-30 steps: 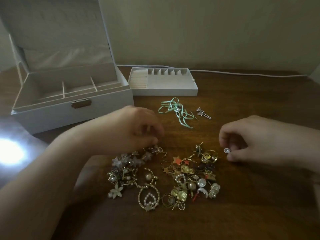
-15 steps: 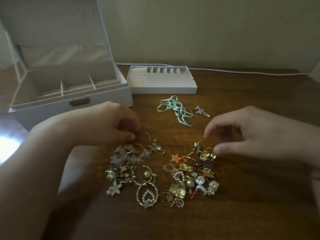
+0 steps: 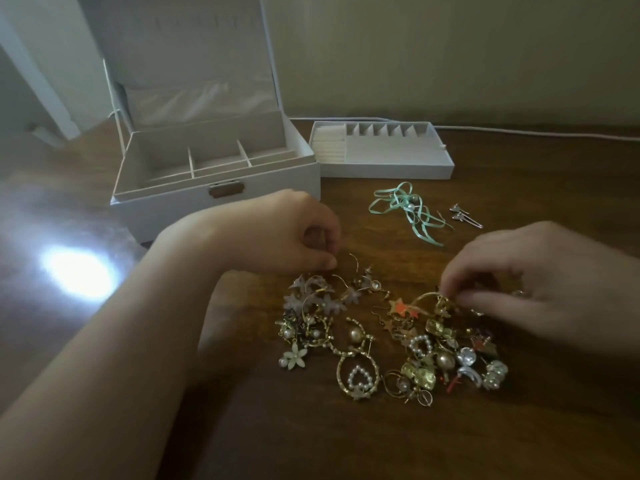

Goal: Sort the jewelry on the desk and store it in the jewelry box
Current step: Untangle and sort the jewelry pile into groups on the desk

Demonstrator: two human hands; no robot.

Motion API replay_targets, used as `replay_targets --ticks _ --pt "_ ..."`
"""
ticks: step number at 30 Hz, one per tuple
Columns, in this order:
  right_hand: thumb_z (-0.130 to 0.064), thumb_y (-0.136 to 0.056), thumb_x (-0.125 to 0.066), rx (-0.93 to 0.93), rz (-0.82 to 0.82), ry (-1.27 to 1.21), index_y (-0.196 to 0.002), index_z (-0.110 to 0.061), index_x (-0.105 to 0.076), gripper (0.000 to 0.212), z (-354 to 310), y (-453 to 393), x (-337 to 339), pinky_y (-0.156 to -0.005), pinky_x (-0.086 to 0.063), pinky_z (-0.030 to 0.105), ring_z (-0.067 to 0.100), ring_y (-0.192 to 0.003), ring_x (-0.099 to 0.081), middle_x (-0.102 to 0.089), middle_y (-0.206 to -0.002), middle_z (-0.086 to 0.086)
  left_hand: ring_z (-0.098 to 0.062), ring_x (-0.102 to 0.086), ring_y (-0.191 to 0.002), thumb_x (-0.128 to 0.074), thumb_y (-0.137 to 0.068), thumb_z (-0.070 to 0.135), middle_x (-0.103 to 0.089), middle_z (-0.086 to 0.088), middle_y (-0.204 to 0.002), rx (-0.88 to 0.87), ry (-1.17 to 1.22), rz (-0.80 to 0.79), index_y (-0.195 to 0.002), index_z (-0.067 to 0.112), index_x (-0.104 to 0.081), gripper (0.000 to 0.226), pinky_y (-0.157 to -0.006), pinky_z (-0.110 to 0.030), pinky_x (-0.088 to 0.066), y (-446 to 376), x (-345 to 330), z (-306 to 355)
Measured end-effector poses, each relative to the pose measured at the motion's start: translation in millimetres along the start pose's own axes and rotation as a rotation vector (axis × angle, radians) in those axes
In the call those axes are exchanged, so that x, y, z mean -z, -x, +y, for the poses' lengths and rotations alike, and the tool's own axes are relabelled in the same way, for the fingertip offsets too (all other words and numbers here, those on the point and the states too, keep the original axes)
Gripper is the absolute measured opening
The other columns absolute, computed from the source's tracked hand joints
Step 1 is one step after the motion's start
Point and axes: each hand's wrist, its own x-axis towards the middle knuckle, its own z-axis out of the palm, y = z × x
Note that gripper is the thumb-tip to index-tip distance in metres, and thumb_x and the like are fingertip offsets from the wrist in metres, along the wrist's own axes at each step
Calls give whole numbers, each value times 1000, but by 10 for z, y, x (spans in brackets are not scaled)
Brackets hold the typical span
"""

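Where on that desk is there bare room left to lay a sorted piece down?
Bare wood shows below the jewelry pile, and right of the silver pins before the tray. It is crowded between both hands, and around the green ribbon.

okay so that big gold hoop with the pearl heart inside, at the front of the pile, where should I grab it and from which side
Pinch the hoop at its bare lower rim, coming from the near side. The pearl heart fills the middle and its top runs into the tangled pile, while the near rim lies flat on open desk. Slide a fingertip under, then lift gently in case it snags.
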Motion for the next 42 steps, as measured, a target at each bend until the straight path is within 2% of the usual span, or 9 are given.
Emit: replay_targets --ticks 4,6,9,13,16,27,33,37,42 --pt "-37 -77 -61 -45 127 34 -93 -43 -67 18 59 31 48 -56 -48 14 -9 -84 -60 -64 -79 -27 -1 -44 -51 -73 -83 37 -48 15 -57 -25 120 13 -80 36 -65 9 -51 -15 -35 43 46 26" --pt "-35 -77 -60 -45 142 14 -92 -41 -67 18 63 27 10 -69 -49 10 -9 -84 -59 -64 -77 -26 -2 -43 -51 -76 -78 41 -47 14 -58 -15 151 -54 -84 36 -65 13 -51 -17 -35 67 63 29" --pt "-35 -78 -59 -63 160 8 -92 -45 -65 18 45 4 -5 -59 -49 10 -12 -86 -59 -63 -80 -27 0 -47 -54 -78 -75 45 -51 19 -61 28 131 -137 -91 37 -65 22 -52 -16 -36 64 49 22" --pt "-31 -79 -61 -87 324 -56 -93 -42 -66 18 22 2 32 -73 -47 3 -10 -85 -61 -64 -82 -27 -1 -46 -53 -78 -77 42 -50 15 -59 45 159 -166 -92 37 -65 20 -53 -18 -37 55 40 -17" --pt "-26 -81 -62 -107 427 -90 -93 -37 -68 18 16 13 55 -67 -48 4 -6 -82 -63 -63 -78 -25 -1 -45 -52 -76 -82 34 -48 10 -60 67 170 -183 -92 35 -66 15 -53 -16 -37 71 64 -71" --pt "-31 -78 -58 -28 -30 -184 -86 -41 -70 17 -82 15 -5 -73 -51 17 -2 -84 -64 -65 -92 -28 -12 -51 -61 -72 -86 35 -54 1 -67 -120 130 28 -102 31 -65 18 -55 -18 -39 -82 -146 116" --pt "-43 -82 -54 -10 -224 -200 -98 -51 -63 20 -62 77 54 -67 -56 32 9 -79 -67 -65 -96 -27 6 -56 -65 -72 -87 25 -57 33 -70 -154 156 45 -95 29 -70 10 -59 -7 -39 -96 -179 148" --pt "-44 -79 -53 -51 -119 -183 -103 -54 -60 27 -3 110 129 -69 -56 35 5 -80 -65 -66 -95 -25 -3 -63 -73 -71 -88 22 -67 18 -79 -153 170 38 -94 26 -73 8 -64 -16 -49 -99 -180 141" --pt "-40 -77 -58 -53 51 -24 -95 -48 -69 23 97 41 87 -72 -48 23 -3 -92 -57 -57 -95 -25 5 -63 -78 -72 -86 31 -67 20 -84 -148 163 27 -100 31 -73 14 -65 -8 -45 -105 -211 180"
